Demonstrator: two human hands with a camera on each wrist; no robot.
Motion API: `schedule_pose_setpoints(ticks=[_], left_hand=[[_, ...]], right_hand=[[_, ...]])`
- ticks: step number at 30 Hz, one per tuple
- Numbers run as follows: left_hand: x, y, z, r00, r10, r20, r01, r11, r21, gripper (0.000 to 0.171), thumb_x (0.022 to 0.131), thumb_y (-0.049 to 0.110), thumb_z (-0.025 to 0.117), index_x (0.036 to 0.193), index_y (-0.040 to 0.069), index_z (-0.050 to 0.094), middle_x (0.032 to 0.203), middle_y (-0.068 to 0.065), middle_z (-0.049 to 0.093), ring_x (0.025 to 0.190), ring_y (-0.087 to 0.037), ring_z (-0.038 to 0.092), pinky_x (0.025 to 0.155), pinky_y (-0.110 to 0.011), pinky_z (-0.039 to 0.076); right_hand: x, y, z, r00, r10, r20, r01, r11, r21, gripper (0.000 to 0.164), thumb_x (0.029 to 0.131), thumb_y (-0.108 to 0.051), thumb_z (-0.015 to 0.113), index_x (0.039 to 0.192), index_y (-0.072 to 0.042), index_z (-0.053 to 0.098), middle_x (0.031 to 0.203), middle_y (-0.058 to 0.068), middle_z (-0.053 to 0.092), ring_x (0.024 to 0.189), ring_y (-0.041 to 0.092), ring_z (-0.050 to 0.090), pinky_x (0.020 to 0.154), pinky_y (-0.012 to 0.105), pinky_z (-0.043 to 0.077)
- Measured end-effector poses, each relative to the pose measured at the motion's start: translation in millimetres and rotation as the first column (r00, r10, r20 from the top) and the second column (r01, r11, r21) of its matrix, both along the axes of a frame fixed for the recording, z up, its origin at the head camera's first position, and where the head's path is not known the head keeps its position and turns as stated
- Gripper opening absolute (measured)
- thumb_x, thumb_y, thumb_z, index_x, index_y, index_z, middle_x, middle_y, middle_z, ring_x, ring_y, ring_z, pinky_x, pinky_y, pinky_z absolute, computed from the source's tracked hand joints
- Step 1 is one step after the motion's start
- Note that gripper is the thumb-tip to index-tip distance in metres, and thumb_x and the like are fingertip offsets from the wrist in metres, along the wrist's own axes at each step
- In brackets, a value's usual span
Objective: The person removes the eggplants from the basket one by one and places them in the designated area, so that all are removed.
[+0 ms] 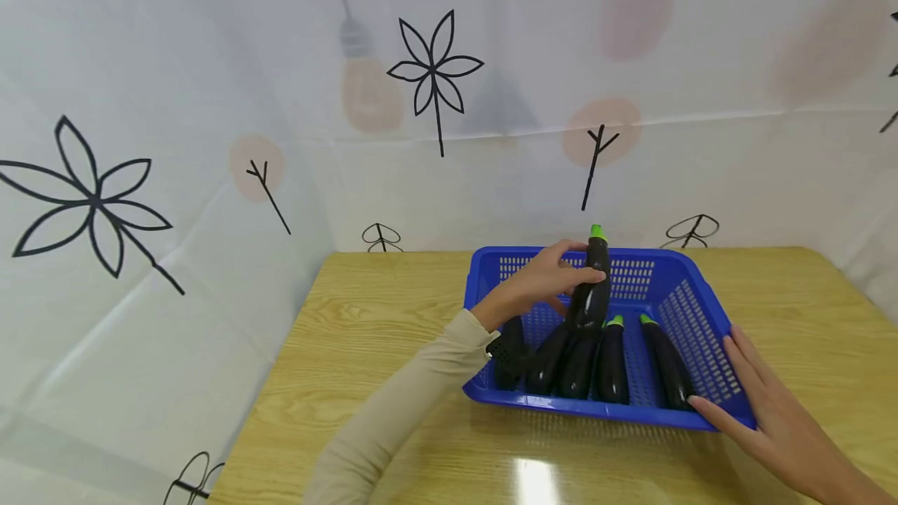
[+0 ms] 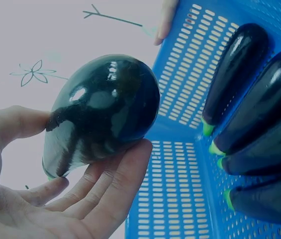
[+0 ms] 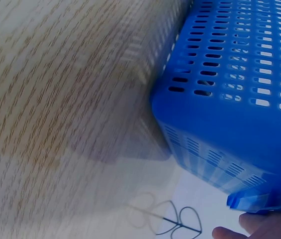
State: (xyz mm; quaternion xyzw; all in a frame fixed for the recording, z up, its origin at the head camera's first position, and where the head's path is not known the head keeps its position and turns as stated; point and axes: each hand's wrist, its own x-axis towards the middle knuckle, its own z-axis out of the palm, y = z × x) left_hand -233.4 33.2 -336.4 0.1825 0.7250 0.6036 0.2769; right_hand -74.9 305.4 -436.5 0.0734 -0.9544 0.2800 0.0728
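A blue basket (image 1: 589, 410) sits right of centre in the head view, with several more eggplants (image 1: 613, 365) lying side by side along its front, green stem ends pointing to the back. The left sleeve (image 1: 407, 404) reaches up from the bottom edge, and its cuff and wrist cover part of the basket's left end.

The table (image 1: 379, 318) is yellowish wood grain, with a bright patch of glare at the bottom centre. Behind it and down the left side hangs a pale sheet (image 1: 281, 45) printed with black outline flowers and blurry pinkish shapes.

The held eggplant (image 1: 596, 298) stands nearly upright over the basket — glossy, almost black, bright green at the tip. The left hand (image 1: 547, 275) pinches it between thumb and fingers; whether its lower end touches the others is unclear. At lower right, the right hand (image 1: 768, 411) grips the basket's corner — thumb at the front, fingers along the outer side.
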Motion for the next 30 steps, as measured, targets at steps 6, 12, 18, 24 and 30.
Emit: schedule_pose_setpoints(ticks=[6, 12, 18, 24, 30], left_hand=[[-2.3, -13, 1.4, 0.999, 0.019, -0.032, -0.019, 1.000, -0.016, 0.060, 0.089, 0.025, 0.067, 0.142, 0.018, 0.039, 0.099, -0.006, 0.064, 0.079, -0.020, 0.065, 0.064, -0.045, 0.056], [-5.0, -30, 4.2, 0.997, 0.059, -0.041, -0.059, 0.998, -0.009, 0.061, 0.088, 0.028, 0.068, 0.141, 0.021, 0.039, 0.100, -0.007, 0.063, 0.081, -0.022, 0.065, 0.063, -0.042, 0.057], [-5.2, -49, 4.1, 0.997, 0.077, -0.027, -0.076, 0.997, 0.018, 0.059, 0.088, 0.027, 0.068, 0.140, 0.021, 0.041, 0.100, -0.010, 0.063, 0.079, -0.024, 0.063, 0.061, -0.043, 0.057], [-5.6, -63, 6.4, 0.996, 0.078, -0.033, -0.076, 0.996, 0.051, 0.057, 0.090, 0.026, 0.066, 0.141, 0.019, 0.040, 0.103, -0.011, 0.062, 0.079, -0.024, 0.063, 0.062, -0.042, 0.057], [-9.1, -80, 9.4, 0.993, 0.109, -0.054, -0.105, 0.992, 0.070, 0.056, 0.091, 0.025, 0.065, 0.140, 0.018, 0.040, 0.106, -0.014, 0.063, 0.077, -0.025, 0.062, 0.062, -0.042, 0.057]], right_hand=[[-0.6, 1, -2.8, 0.999, 0.015, -0.044, -0.014, 1.000, 0.013, 0.095, 0.089, -0.032, 0.065, 0.152, -0.010, -0.003, 0.157, 0.010, -0.014, 0.135, 0.054, 0.000, 0.096, 0.074, -0.001], [-0.1, 4, -2.7, 0.997, 0.025, -0.079, -0.023, 0.999, 0.026, 0.095, 0.088, -0.031, 0.066, 0.152, -0.008, -0.001, 0.157, 0.010, -0.011, 0.135, 0.054, 0.002, 0.097, 0.072, -0.002], [0.7, 2, -4.6, 0.998, 0.021, -0.067, -0.019, 0.999, 0.029, 0.096, 0.088, -0.032, 0.067, 0.152, -0.008, 0.000, 0.157, 0.012, -0.010, 0.134, 0.055, 0.004, 0.095, 0.075, 0.002], [3.6, 2, -5.2, 0.999, 0.000, -0.047, 0.001, 1.000, 0.018, 0.096, 0.089, -0.032, 0.065, 0.152, -0.008, -0.002, 0.156, 0.013, -0.012, 0.135, 0.055, 0.002, 0.095, 0.074, 0.000], [-0.4, 3, -3.1, 0.999, 0.009, -0.053, -0.007, 0.999, 0.033, 0.096, 0.089, -0.033, 0.065, 0.152, -0.009, -0.003, 0.157, 0.011, -0.012, 0.135, 0.055, 0.002, 0.094, 0.075, 0.002]])
